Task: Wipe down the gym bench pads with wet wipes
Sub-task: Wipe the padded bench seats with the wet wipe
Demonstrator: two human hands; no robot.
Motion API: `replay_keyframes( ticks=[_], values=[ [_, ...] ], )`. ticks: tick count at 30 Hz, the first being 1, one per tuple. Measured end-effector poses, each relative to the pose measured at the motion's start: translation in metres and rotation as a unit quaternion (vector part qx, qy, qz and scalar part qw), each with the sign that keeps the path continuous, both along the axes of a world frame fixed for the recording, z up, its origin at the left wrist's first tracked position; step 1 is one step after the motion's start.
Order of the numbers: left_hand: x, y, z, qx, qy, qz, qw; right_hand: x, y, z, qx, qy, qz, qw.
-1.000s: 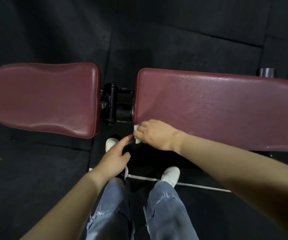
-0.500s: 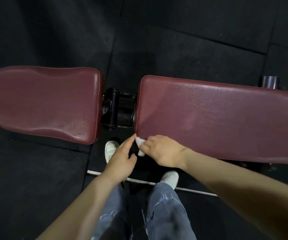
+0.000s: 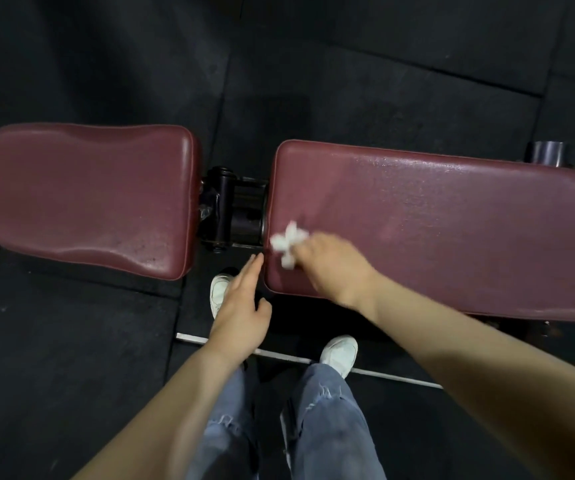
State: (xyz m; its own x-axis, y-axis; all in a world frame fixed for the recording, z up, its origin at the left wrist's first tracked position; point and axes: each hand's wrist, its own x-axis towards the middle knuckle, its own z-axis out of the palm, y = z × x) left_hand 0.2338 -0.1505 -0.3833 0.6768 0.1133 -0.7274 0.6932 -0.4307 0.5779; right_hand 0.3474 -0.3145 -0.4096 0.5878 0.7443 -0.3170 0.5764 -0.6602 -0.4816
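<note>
The right hand (image 3: 333, 268) pinched a crumpled white wet wipe (image 3: 288, 242) against the near left corner of the long maroon back pad (image 3: 435, 223). The left hand (image 3: 241, 311), fingers straight and holding nothing, touched that pad's corner edge. The maroon seat pad (image 3: 78, 195) lay left of it, beyond the black hinge (image 3: 234, 209). No writing was legible.

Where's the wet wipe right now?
In the head view the wet wipe is gripped by the right hand on the near left corner of the long bench pad, beside the hinge gap.
</note>
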Motion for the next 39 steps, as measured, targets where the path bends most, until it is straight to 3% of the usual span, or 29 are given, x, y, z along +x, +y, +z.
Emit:
replay_keyframes(
  ticks=[2, 4, 6, 8, 10, 12, 14, 16, 18, 20, 21, 24, 26, 28, 30, 32, 35, 37, 39],
  values=[
    [0.003, -0.006, 0.000, 0.009, -0.025, -0.004, 1.000, -0.023, -0.026, 0.009, 0.018, 0.052, 0.160, 0.986],
    [0.003, -0.013, -0.002, 0.013, -0.039, -0.024, 0.999, 0.000, -0.028, 0.008, 0.002, 0.063, 0.243, 0.968],
    [0.001, -0.019, -0.003, 0.011, -0.037, -0.035, 0.999, 0.045, -0.013, 0.006, -0.013, 0.026, 0.163, 0.986],
    [0.000, -0.024, -0.004, 0.016, -0.038, -0.040, 0.998, 0.097, -0.002, 0.000, -0.030, -0.036, -0.003, 0.999],
    [0.000, -0.026, -0.003, 0.033, -0.037, -0.050, 0.998, 0.121, 0.004, -0.004, -0.068, -0.081, -0.154, 0.982],
    [0.003, -0.026, -0.002, 0.056, -0.040, -0.067, 0.995, 0.105, 0.006, -0.006, -0.067, -0.074, -0.208, 0.973],
    [0.006, -0.022, 0.000, 0.075, -0.064, -0.103, 0.990, 0.061, -0.007, -0.006, -0.063, -0.038, -0.128, 0.989],
    [0.010, -0.019, 0.001, 0.100, -0.101, -0.167, 0.976, 0.008, -0.034, 0.006, -0.043, 0.039, 0.025, 0.998],
    [0.014, -0.018, -0.001, 0.122, -0.124, -0.214, 0.961, -0.013, -0.057, 0.016, -0.034, 0.077, 0.178, 0.980],
    [0.014, -0.020, -0.006, 0.137, -0.129, -0.247, 0.951, 0.016, -0.063, 0.017, -0.048, 0.089, 0.237, 0.966],
    [0.013, -0.022, -0.008, 0.143, -0.129, -0.259, 0.947, 0.040, -0.058, 0.017, -0.050, 0.086, 0.211, 0.972],
    [0.010, -0.029, -0.012, 0.157, -0.119, -0.261, 0.945, 0.111, -0.053, 0.007, -0.020, -0.016, -0.001, 1.000],
    [0.011, -0.034, -0.011, 0.165, -0.112, -0.259, 0.945, 0.125, -0.053, 0.000, -0.037, -0.096, -0.156, 0.982],
    [0.013, -0.038, -0.008, 0.174, -0.106, -0.266, 0.942, 0.096, -0.053, -0.004, -0.054, -0.075, -0.227, 0.969],
    [0.016, -0.042, -0.004, 0.183, -0.101, -0.264, 0.942, 0.042, -0.064, 0.001, -0.047, -0.014, -0.147, 0.988],
    [0.021, -0.046, 0.000, 0.187, -0.114, -0.272, 0.937, -0.015, -0.090, 0.013, -0.012, 0.041, -0.002, 0.999],
    [0.032, -0.054, -0.003, 0.192, -0.147, -0.305, 0.921, -0.009, -0.123, 0.014, 0.001, 0.062, 0.149, 0.987],
    [0.041, -0.059, -0.008, 0.199, -0.158, -0.324, 0.911, 0.041, -0.120, 0.011, 0.002, 0.040, 0.110, 0.993],
    [0.048, -0.063, -0.012, 0.210, -0.163, -0.334, 0.904, 0.097, -0.109, 0.007, -0.002, -0.026, -0.019, 0.999]
  ],
)
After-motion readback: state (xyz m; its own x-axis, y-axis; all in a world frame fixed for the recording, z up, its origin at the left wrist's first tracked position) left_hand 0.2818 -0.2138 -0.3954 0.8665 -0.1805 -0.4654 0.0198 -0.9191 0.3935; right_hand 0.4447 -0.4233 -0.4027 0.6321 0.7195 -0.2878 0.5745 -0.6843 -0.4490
